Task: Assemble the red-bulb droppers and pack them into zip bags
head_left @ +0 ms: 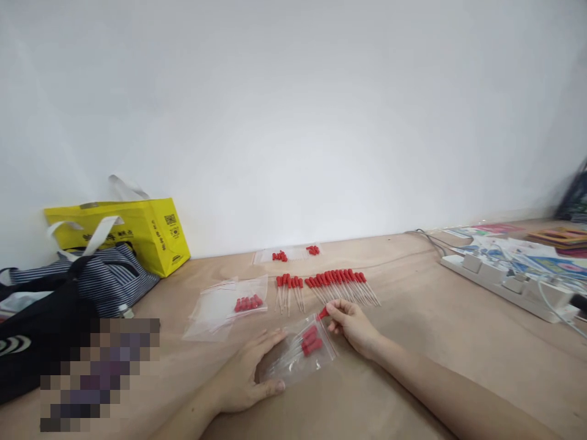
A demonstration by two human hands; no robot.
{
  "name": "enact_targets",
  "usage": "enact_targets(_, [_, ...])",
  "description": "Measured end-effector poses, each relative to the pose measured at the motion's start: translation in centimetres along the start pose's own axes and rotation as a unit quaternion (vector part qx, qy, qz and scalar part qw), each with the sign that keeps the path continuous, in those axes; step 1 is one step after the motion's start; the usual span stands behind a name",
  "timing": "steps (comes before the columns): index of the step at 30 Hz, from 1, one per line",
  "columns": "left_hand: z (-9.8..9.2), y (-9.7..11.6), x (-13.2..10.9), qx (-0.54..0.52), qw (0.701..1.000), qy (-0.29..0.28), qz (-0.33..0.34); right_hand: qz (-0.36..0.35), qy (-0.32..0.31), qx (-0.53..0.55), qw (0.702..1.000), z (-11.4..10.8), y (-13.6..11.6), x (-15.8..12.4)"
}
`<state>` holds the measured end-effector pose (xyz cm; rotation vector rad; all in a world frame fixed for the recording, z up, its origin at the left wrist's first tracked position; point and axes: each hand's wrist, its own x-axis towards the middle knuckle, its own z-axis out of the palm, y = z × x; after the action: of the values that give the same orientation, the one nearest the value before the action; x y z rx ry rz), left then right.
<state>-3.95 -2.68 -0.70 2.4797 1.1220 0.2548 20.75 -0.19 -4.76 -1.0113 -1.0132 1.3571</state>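
Observation:
My right hand (351,324) pinches the red rubber bulb of a dropper (323,313) at the mouth of a clear zip bag (293,370). Several red-bulbed droppers (310,340) lie inside that bag. My left hand (250,373) rests at the bag's near left end, with thumb and fingers spread apart and touching the plastic. Just beyond, loose droppers lie side by side in a smaller group (290,282) and a longer row (337,278), bulbs pointing away from me. Their thin stems look clear.
To the left lie flat zip bags (208,308) and a bag with red bulbs (248,302). More bagged droppers (280,256) lie near the wall. A yellow bag (160,235) and striped bag (119,275) stand left. A power strip (495,290) and papers (527,250) lie right.

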Motion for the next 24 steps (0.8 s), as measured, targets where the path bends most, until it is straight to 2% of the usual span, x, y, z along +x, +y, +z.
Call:
enact_targets(6, [0.6, -1.0, 0.2, 0.008, 1.0, 0.001, 0.009, 0.013, -0.139, -0.097, 0.985, 0.3, -0.1, 0.1])
enact_targets(9, [0.8, -1.5, 0.3, 0.012, 1.0, 0.007, 0.023, 0.01, -0.172, -0.127, 0.977, 0.5, -0.1, -0.2])
enact_targets(17, [1.2, -2.0, 0.3, -0.012, 0.999, 0.019, 0.037, -0.099, -0.133, -0.228, 0.959, 1.0, 0.0, -0.2])
enact_targets(24, [1.0, -1.9, 0.2, -0.004, 0.999, 0.01, 0.032, -0.101, -0.051, -0.261, 0.959, 1.0, 0.7, 0.3])
